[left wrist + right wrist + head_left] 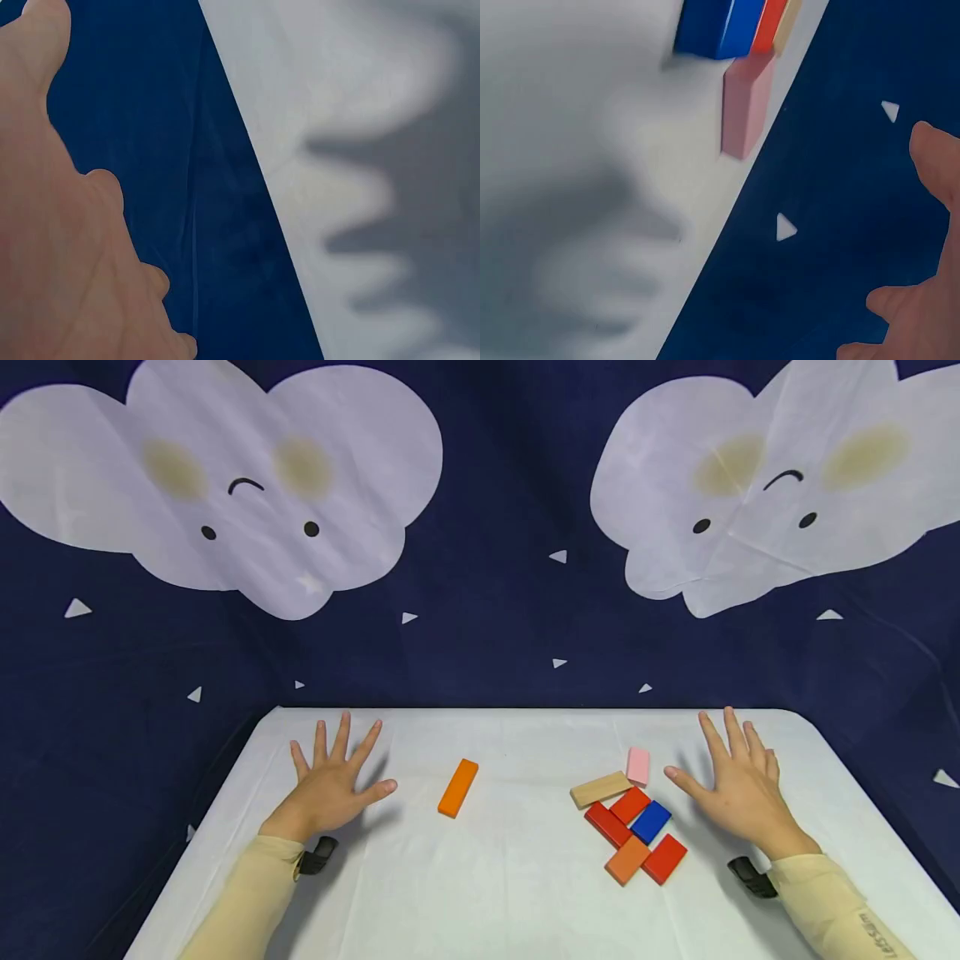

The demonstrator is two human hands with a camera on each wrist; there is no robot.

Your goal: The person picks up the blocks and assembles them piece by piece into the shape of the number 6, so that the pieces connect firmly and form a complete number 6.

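My left hand (327,789) is held above the left part of the white table with its fingers spread, holding nothing. To its right lies a lone orange block (458,788). Over the right side hovers my right hand (742,789), also spread and holding nothing. Left of it several blocks lie close together: a pink block (638,767), a natural wood block (601,789), a blue block (650,822), red blocks (664,859) and a lighter orange block (627,860). In the right wrist view the pink block (746,109) shows beside the blue one.
The white table (510,902) has rounded far corners. Behind it hangs a dark blue cloth (495,527) with white clouds and small white triangles. A black wrist camera (318,855) sits at the left cuff, another black device (752,877) at the right.
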